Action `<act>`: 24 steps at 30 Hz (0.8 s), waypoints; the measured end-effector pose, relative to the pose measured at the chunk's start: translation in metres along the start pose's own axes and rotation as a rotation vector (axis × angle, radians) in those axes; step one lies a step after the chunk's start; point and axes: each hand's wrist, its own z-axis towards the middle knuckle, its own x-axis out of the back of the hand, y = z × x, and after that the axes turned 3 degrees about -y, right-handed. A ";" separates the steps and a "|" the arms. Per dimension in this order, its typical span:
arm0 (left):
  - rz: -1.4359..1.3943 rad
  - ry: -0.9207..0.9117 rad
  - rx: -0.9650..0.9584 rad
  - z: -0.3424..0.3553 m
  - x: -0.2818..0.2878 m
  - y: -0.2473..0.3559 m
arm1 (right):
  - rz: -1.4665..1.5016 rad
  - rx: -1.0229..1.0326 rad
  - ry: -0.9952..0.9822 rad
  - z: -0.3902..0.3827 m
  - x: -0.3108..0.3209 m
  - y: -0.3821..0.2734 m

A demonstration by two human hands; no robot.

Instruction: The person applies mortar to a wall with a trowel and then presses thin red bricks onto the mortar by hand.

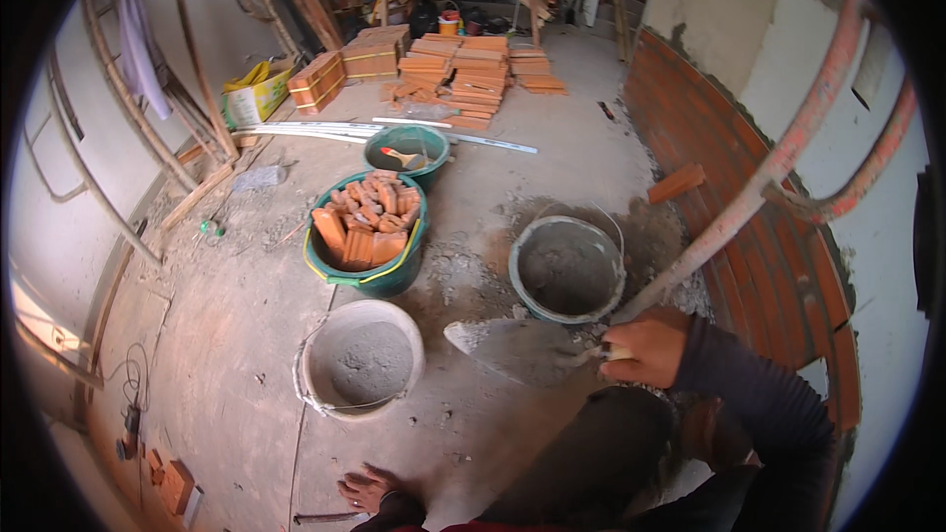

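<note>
My right hand (pixel 645 350) grips the pale handle of a trowel (pixel 507 350), its mortar-smeared blade held just in front of a bucket of wet grey mortar (pixel 567 274). To its left stands a pale bucket (pixel 360 365) with dry grey powder inside. Near the lower edge, my left hand (pixel 367 486) is open, fingers spread at floor level, close to a thin dark tool (pixel 330 517). Behind the pale bucket, a green tub (pixel 365 276) holds broken brick pieces.
Another green tub (pixel 394 163) with a brush, white strips (pixel 493 144) and brick stacks (pixel 463 74) lie beyond. A partly bricked wall (pixel 729 187) and rusty frame (pixel 798 138) flank my right. Poles (pixel 148 99), a power tool (pixel 128 433) and brick offcuts (pixel 175 488) are leftward.
</note>
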 end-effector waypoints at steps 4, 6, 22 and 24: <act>-0.060 0.020 -0.143 0.000 -0.023 -0.006 | 0.023 -0.203 0.039 -0.097 0.010 0.027; -0.088 0.010 -0.278 0.006 -0.040 -0.015 | 0.066 -0.263 0.080 -0.145 0.008 0.040; -0.407 -0.314 -0.904 -0.129 -0.031 0.169 | 0.519 -1.277 0.480 -0.478 -0.021 0.068; -0.437 -0.339 -0.891 -0.144 -0.025 0.181 | 0.529 -1.333 0.522 -0.507 -0.013 0.075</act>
